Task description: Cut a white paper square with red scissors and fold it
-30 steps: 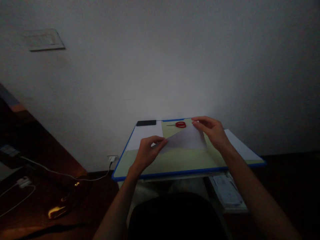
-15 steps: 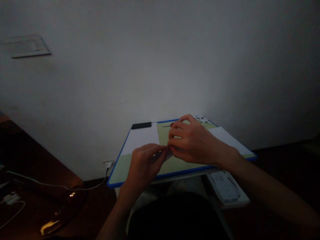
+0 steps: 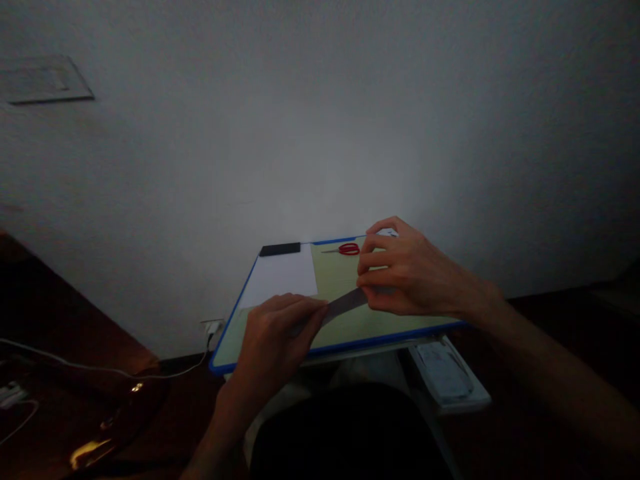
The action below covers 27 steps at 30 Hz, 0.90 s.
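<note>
A narrow strip of paper (image 3: 346,304) stretches between my two hands, tilted up toward the right, above the front part of the table. Its left end is pinched between thumb and fingers of my left hand (image 3: 280,330). At the other end, my right hand (image 3: 400,270) grips it with thumb and index finger, the other fingers curled above. Red-handled scissors (image 3: 349,249) lie just beyond the right hand, blades pointing left. A white sheet of paper (image 3: 283,277) rests on the table's left side.
The small table (image 3: 330,340) has a pale green top with a blue rim and stands against a grey wall. A flat black object (image 3: 280,249) lies at its back left corner. White scraps (image 3: 387,232) show partly behind my right hand. A charger (image 3: 213,327) sits in the wall socket.
My hands have moved apart, the right one going rightward, so more of the paper strip shows between them. The scissors' red handles have come into full view.
</note>
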Motion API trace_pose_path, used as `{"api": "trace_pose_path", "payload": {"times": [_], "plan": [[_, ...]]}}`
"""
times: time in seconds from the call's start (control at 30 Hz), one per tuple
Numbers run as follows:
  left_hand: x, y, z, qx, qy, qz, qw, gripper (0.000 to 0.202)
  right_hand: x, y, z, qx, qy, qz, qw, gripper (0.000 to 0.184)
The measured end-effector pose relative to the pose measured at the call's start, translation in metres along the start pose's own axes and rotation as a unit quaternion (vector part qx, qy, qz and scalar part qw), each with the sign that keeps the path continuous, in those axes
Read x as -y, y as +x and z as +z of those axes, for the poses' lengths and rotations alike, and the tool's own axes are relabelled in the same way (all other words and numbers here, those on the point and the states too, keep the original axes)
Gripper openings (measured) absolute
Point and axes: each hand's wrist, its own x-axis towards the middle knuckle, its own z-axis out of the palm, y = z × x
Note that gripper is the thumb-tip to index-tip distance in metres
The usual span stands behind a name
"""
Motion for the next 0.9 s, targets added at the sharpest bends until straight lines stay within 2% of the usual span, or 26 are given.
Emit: {"api": "trace_pose_path", "payload": {"times": [0.17,0.3,0.4,0.43,0.53,0.6,0.67,0.9], "plan": [[0.003,-0.002,-0.012,0.003,-0.013,-0.011,1.000,0.015,-0.019,-0.017,-0.012,-0.006,-0.009,0.019,1.000,0.021],[0.009,-0.004,-0.021,-0.003,-0.022,-0.034,0.999,0.016,-0.040,-0.036,-0.016,-0.001,0.010,0.063,0.998,0.018],[0.016,-0.002,-0.026,-0.012,-0.038,-0.089,0.995,0.014,-0.043,-0.050,-0.012,-0.059,0.008,0.118,0.991,0.017],[0.018,-0.001,-0.027,-0.012,-0.053,-0.110,0.992,0.014,-0.040,-0.053,-0.009,-0.076,0.027,0.125,0.989,0.029],[0.023,0.003,-0.030,-0.005,-0.120,-0.168,0.978,0.012,-0.023,-0.059,0.005,-0.041,0.106,0.122,0.986,0.098],[0.025,0.006,-0.032,-0.002,-0.162,-0.199,0.967,0.012,-0.013,-0.060,0.015,-0.033,0.112,0.106,0.987,0.117],[0.027,0.007,-0.032,0.008,-0.202,-0.222,0.954,0.012,-0.008,-0.059,0.023,-0.043,0.119,0.099,0.987,0.120],[0.046,0.006,-0.026,0.043,-0.354,-0.303,0.884,0.009,-0.004,-0.056,0.032,-0.098,0.195,0.097,0.971,0.098]]}}
